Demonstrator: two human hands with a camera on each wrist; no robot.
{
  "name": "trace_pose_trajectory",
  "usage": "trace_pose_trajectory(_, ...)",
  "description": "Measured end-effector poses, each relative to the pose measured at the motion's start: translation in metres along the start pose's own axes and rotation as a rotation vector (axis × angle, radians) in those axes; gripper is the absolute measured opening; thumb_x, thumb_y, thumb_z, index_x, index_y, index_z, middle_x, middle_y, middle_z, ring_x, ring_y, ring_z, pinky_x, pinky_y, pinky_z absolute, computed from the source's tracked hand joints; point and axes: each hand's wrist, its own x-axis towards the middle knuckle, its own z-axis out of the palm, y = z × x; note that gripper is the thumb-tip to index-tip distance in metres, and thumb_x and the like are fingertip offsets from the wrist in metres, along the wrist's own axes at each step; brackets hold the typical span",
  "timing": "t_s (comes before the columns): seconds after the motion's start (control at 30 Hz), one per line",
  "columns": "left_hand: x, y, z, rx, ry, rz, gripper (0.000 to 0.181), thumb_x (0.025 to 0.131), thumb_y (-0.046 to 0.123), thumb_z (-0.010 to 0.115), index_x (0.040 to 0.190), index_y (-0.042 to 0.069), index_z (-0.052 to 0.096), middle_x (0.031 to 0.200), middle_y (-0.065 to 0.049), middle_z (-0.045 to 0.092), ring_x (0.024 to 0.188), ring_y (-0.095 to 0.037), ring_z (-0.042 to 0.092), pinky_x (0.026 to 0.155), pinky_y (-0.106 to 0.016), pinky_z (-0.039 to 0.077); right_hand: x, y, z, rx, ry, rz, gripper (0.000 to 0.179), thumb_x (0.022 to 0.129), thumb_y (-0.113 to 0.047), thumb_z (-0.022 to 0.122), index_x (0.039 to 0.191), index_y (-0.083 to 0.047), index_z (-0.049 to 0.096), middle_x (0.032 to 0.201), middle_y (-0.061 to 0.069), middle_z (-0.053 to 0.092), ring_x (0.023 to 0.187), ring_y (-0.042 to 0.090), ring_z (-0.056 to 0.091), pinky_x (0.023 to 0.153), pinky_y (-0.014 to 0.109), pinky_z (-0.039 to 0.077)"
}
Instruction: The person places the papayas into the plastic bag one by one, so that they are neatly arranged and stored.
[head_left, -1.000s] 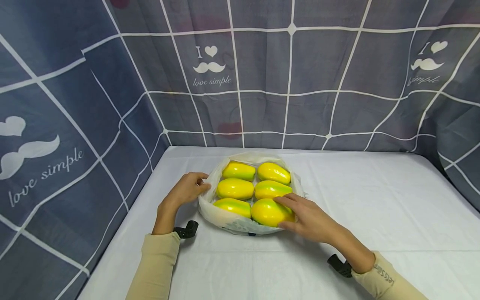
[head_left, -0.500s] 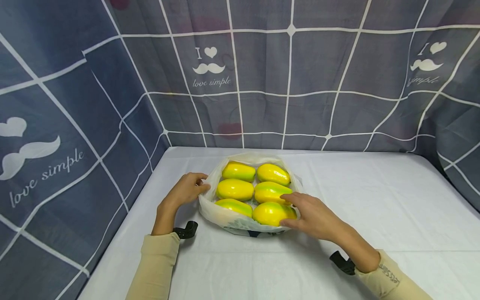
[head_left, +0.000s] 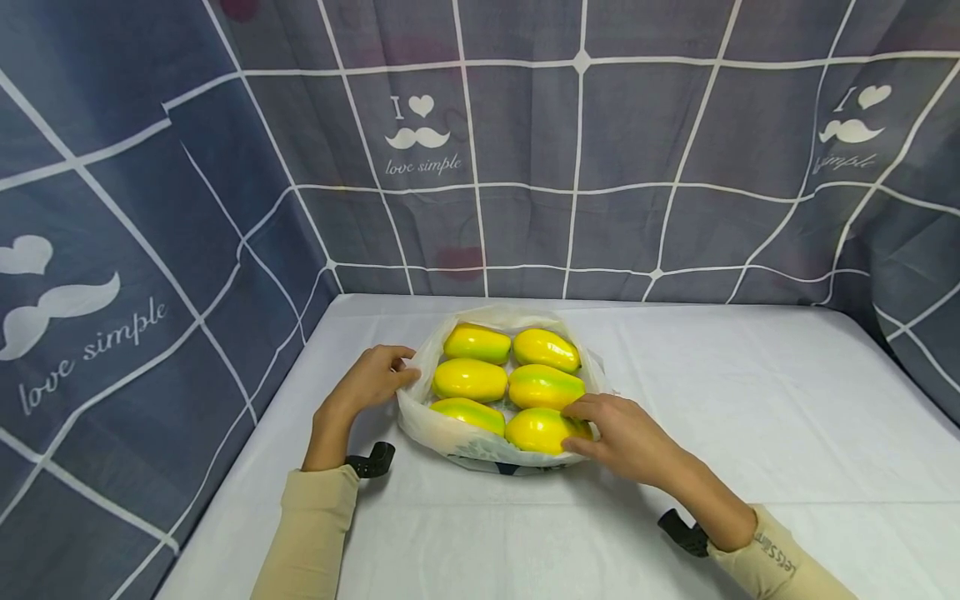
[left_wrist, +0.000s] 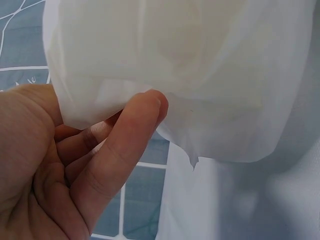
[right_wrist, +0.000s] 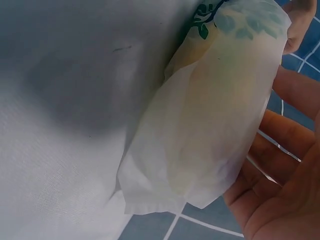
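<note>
A thin white plastic bag (head_left: 431, 437) lies with its mouth open, and several glossy yellow-green mangoes sit inside in two columns. At the bag's left rim, my left hand (head_left: 372, 379) pinches the plastic; the left wrist view shows the thumb (left_wrist: 125, 145) outside and the other fingers behind the edge. My right hand (head_left: 626, 437) is at the near right corner, thumb and fingers around the right end of the near right mango (head_left: 538, 430). From the right wrist view, the bag wall (right_wrist: 215, 120) hides most of that mango and the right fingertips.
A white cloth (head_left: 750, 417) covers the table. Dark grey curtains with white grid lines (head_left: 525, 225) stand behind it and along the left. Black wrist mounts show at the left wrist (head_left: 371, 460) and right wrist (head_left: 682, 532).
The right fingers lift from the near right mango, shift slightly right, then come down at its right end. The near mangoes settle slightly toward the front; the left hand stays at the rim.
</note>
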Motion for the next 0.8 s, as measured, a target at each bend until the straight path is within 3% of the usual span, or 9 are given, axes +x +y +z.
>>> trace_pose_trajectory(0.53,0.0004,-0.0018,-0.0042,-0.077,-0.033,0.031,0.041,0.092,0.010,0.067,0.128,-0.010,0.058,0.091,-0.013,0.065,0.065,-0.018,0.059,0.062,-0.031,0.053,0.0000,-0.0018,0.0023,-0.011,0.020,0.016,0.030,0.085,-0.025,0.079,0.107,-0.007,0.072,0.095,-0.006,0.067,0.087,0.015,0.061,0.082,0.041,0.048)
trace_pose_trajectory(0.8,-0.0018,0.0034,-0.0053,-0.095,-0.052,-0.011,0.042,0.095,0.014,0.065,0.131,-0.007,0.057,0.099,-0.017,0.069,0.071,-0.020,0.063,0.069,-0.041,0.056,-0.0003,-0.0020,0.0034,-0.013,0.019,0.018,0.031,0.086,-0.027,0.078,0.109,-0.006,0.071,0.095,-0.006,0.067,0.087,0.015,0.061,0.081,0.040,0.048)
